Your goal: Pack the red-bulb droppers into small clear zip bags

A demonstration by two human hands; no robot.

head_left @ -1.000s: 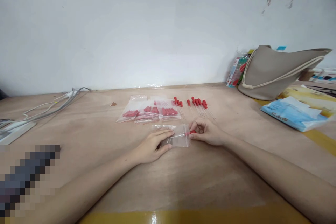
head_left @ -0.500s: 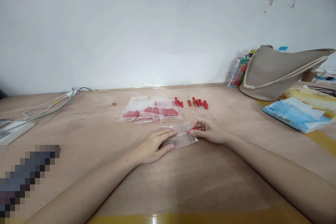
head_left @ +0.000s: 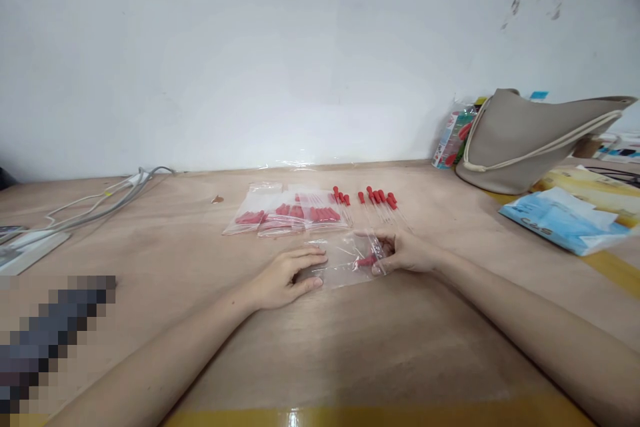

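Observation:
A clear zip bag (head_left: pixel 340 275) lies on the table between my hands, with a red-bulbed dropper (head_left: pixel 367 260) in its right part. My left hand (head_left: pixel 290 277) rests at the bag's left end, fingers stretched out and thumb apart. At the other end, my right hand (head_left: pixel 400 252) has thumb and fingers around the bag's open edge; some fingertips are hidden behind the plastic. Beyond the hands lie several filled bags (head_left: pixel 290 210) showing red bulbs. Loose droppers with red bulbs (head_left: pixel 381 196) lie to their right, and a few more (head_left: pixel 341 195) lie against the bags.
A grey bag (head_left: pixel 530 140) with a cord stands at the back right, beside a colourful package (head_left: pixel 453 137). In front of it is a blue tissue pack (head_left: pixel 560 220). Cables (head_left: pixel 125 200) run over the left side of the table. A blurred dark object (head_left: pixel 50 340) is at front left.
The dropper has left my right fingers' pinch and now lies inside the bag. My right hand has shifted onto the bag's edge; my left hand has slid slightly left.

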